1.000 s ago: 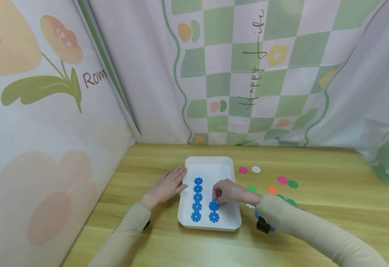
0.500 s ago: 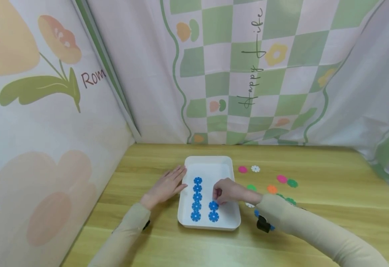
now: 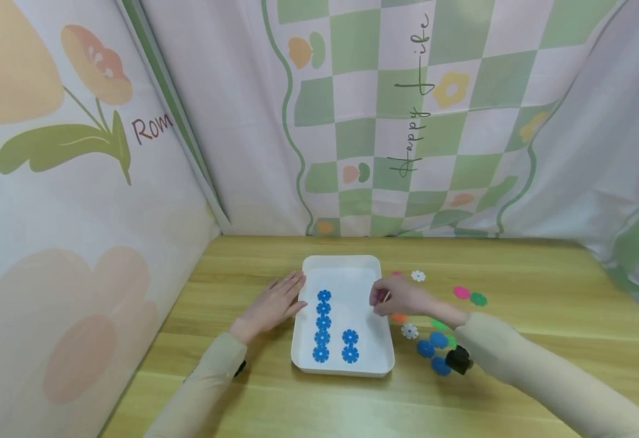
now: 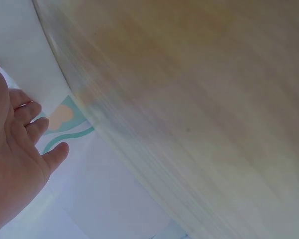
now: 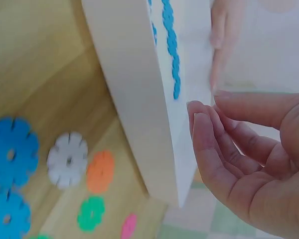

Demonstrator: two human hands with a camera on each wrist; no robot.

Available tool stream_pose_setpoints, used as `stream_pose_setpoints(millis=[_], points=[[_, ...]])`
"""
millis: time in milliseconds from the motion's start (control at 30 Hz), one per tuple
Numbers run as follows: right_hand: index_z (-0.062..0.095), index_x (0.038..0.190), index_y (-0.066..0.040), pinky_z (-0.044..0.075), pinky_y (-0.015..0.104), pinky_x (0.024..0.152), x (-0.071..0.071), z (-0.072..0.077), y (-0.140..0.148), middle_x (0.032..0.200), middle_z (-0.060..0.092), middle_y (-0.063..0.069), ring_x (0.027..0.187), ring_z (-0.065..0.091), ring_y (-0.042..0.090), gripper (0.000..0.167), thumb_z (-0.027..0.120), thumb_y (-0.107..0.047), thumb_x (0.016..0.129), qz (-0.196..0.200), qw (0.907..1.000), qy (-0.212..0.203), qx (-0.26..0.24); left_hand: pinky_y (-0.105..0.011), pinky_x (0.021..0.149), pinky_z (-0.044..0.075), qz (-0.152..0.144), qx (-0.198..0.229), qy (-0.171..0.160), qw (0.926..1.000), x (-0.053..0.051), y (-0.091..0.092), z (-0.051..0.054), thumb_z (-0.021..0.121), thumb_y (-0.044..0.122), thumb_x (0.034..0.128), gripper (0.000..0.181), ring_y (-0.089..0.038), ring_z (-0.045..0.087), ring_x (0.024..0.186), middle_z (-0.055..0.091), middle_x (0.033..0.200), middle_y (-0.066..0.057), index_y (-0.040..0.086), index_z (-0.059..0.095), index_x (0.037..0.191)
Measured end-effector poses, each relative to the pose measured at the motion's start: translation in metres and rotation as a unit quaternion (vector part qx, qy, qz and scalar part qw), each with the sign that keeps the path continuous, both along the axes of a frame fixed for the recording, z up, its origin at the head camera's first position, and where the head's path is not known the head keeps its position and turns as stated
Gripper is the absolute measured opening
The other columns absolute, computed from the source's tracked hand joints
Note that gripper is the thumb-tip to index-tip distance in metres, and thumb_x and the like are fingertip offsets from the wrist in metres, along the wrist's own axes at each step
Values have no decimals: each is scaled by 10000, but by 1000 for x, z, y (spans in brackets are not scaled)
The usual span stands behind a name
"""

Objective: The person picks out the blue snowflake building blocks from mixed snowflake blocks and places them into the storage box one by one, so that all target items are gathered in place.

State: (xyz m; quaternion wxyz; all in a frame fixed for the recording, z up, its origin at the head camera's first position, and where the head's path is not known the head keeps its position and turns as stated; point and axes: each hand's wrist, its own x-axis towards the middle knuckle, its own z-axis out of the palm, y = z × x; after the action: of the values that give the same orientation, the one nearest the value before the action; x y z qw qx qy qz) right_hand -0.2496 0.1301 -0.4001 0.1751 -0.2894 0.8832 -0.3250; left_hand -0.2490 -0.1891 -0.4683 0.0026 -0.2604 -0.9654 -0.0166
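A white tray lies on the wooden table. Inside it, several blue snowflake discs form a column on the left, and two more blue discs touch each other to its right. My left hand rests against the tray's left rim with fingers stretched out; in the left wrist view this hand is partly cut off. Over the right rim hovers my right hand. The right wrist view shows that hand with loosely bent fingers and nothing between them.
Right of the tray lie loose blue discs, a white disc, another white disc, an orange disc, a pink disc and green discs. A patterned curtain hangs behind the table.
My right hand has let go of the upper blue disc in the short column and moved right and away to the tray's right rim. The left hand stays put.
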Motion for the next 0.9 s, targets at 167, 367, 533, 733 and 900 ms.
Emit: stream_pose_setpoints(millis=[167, 367, 533, 733, 900], points=[[664, 856, -41, 528, 203, 653, 2, 3, 28, 832, 695, 44, 777, 625, 102, 66, 721, -62, 829, -52, 9993, 356, -57, -504, 1222, 302, -28, 9, 51, 10000, -1, 0, 0, 344, 481, 1064, 659, -271, 270, 1527, 259, 1644, -96, 61, 261, 1566], [666, 902, -27, 541, 197, 667, 11, -2, 60, 874, 690, 53, 817, 634, 129, 76, 702, -73, 853, -216, 9997, 109, -30, -508, 1220, 303, -57, 12, 46, 10000, -1, 0, 0, 345, 480, 1064, 662, -275, 269, 1526, 254, 1644, -101, 57, 257, 1565], [674, 879, -31, 528, 180, 646, 20, -13, 81, 847, 696, 25, 773, 619, 76, 66, 718, -68, 845, -352, 9983, 448, 159, -507, 1217, 310, -72, -18, 106, 9999, 0, -1, -1, 345, 485, 1063, 664, -272, 277, 1524, 261, 1642, -97, 59, 261, 1565], [668, 889, -40, 534, 172, 663, 28, -26, 97, 867, 695, 39, 783, 625, 89, 123, 759, -78, 816, -535, 9962, 602, 331, -519, 1214, 311, -62, 34, 99, 9999, 1, -1, 1, 349, 481, 1063, 660, -272, 278, 1523, 262, 1641, -98, 61, 260, 1565], [670, 892, -23, 529, 191, 648, 32, -32, 102, 857, 688, 57, 767, 610, 102, 155, 769, -33, 773, -560, 9951, 657, 478, -515, 1216, 308, -73, 9, 73, 9999, 1, 0, 1, 342, 483, 1064, 661, -276, 276, 1524, 259, 1642, -100, 59, 261, 1565]])
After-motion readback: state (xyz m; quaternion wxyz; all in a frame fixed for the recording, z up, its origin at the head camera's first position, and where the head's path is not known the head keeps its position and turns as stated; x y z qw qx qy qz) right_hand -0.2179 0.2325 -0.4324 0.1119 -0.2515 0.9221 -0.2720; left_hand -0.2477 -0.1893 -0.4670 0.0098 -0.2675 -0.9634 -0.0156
